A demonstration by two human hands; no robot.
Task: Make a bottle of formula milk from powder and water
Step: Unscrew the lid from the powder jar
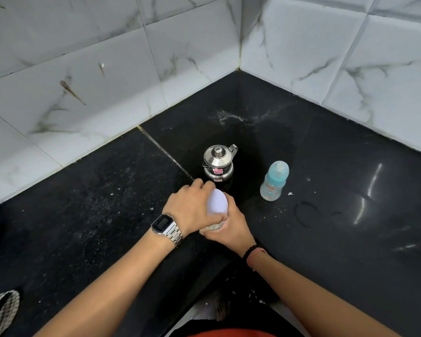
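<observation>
— Two things are being left beyond the left hand (195,207): a steel kettle (218,164), a capped blue baby bottle (274,181).

— And the white-lidded jar (217,207)?

— It is being gripped below by the right hand (231,227); its lid is being grasped by left fingers.

black counter (107,215), steel kettle (218,164), baby bottle (274,182)

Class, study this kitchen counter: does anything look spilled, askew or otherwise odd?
Yes. White powdery smears streak the black counter near the corner behind the steel kettle, and small white flecks lie beside the upright baby bottle.
</observation>
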